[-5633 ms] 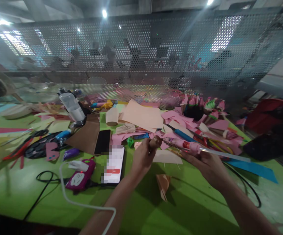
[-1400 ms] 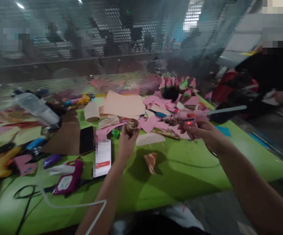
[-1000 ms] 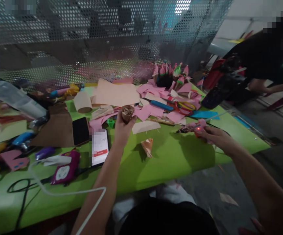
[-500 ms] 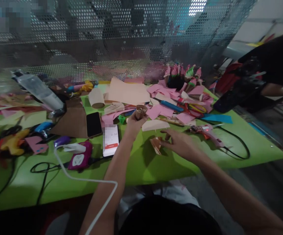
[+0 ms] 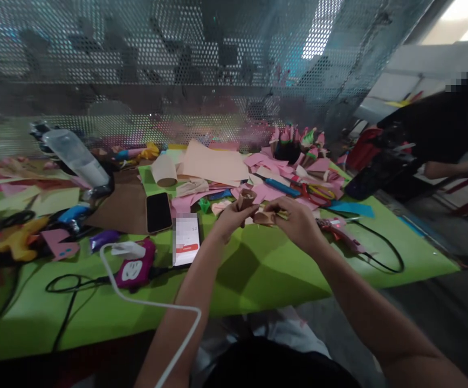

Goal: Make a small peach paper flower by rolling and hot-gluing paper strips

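My left hand [image 5: 232,220] is closed around a small brown paper roll [image 5: 247,198], its open end facing up. Close beside it, my right hand [image 5: 294,220] pinches a small curled piece of brown paper [image 5: 263,217]. The two papers are nearly together above the green table; whether they touch I cannot tell. Right of my right hand lies a pink hot glue gun [image 5: 345,233] with a black cord. Left of my left forearm are a lit phone [image 5: 187,240] and a dark phone [image 5: 158,212].
Pink paper scraps [image 5: 264,161], a blue-handled tool [image 5: 282,187] and scissors [image 5: 317,195] lie at the back. A clear bottle [image 5: 76,156] leans at the left. A white cable [image 5: 145,303] crosses my left forearm. Another person [image 5: 428,129] is at the right.
My right hand has picked the brown paper piece up from the table and brought it up beside the roll. My left hand, still holding the roll, has shifted slightly right.
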A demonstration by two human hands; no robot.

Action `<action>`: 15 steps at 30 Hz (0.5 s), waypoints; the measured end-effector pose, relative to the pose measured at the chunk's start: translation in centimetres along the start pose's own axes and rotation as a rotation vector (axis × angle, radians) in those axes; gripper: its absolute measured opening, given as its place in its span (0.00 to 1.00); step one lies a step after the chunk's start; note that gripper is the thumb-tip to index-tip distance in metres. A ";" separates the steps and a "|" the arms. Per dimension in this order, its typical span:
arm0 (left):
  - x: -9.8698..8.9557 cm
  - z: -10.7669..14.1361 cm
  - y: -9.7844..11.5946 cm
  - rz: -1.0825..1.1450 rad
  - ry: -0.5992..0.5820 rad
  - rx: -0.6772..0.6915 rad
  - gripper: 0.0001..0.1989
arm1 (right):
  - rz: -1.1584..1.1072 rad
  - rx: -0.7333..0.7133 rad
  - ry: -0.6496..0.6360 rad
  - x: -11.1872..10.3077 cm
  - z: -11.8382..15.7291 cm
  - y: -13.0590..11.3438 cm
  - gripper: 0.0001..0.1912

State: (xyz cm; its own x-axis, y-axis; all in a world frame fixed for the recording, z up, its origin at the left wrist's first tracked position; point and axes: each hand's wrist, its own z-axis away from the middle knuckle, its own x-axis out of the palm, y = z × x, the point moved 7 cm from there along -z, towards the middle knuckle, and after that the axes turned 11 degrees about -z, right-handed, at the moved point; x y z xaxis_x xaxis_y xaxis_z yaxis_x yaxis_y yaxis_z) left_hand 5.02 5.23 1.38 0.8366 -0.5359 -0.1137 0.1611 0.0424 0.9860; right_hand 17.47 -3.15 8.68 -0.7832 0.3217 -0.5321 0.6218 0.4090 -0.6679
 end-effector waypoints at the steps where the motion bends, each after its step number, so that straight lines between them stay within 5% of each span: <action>1: 0.0 0.0 -0.1 0.022 0.000 -0.013 0.20 | 0.007 -0.033 0.002 0.0 -0.4 -0.3 0.11; 10: 0.5 0.2 0.2 0.109 -0.129 0.045 0.19 | -0.016 -0.122 0.048 0.3 -2.2 -0.3 0.12; 15: -0.7 0.0 0.1 0.110 0.060 0.026 0.17 | -0.180 -0.061 0.160 0.2 -2.2 1.0 0.04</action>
State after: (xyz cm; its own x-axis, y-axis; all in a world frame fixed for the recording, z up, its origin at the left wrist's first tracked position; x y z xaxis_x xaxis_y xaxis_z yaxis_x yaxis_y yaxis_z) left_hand 4.45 5.58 1.56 0.8785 -0.4776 -0.0113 0.0538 0.0753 0.9957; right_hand 17.96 -0.79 9.02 -0.8748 0.3678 -0.3153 0.4747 0.5210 -0.7094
